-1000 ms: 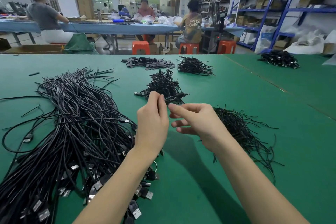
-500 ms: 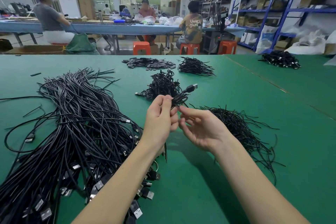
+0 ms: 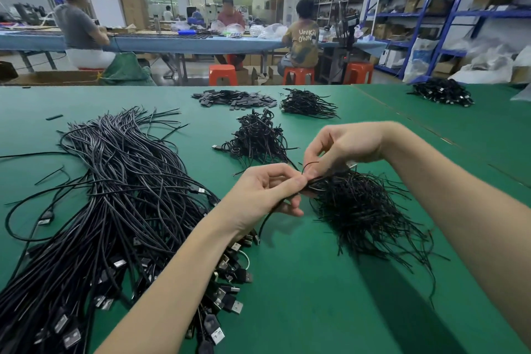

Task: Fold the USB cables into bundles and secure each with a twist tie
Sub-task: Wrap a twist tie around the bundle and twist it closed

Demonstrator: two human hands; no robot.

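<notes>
left hand (image 3: 268,191) pinches the folded thin black usb cable (image 3: 283,200); right hand (image 3: 343,146) pinches the thin black wire twist tie (image 3: 307,166). wrap tight, keep folds pinched flat.

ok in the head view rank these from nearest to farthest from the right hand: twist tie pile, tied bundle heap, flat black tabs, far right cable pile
1. Loose black twist tie pile, just beneath the right hand.
2. Heap of tied black cable bundles, to its left.
3. Flat black tabs pile, farther back.
4. Black cable pile, far right.
</notes>
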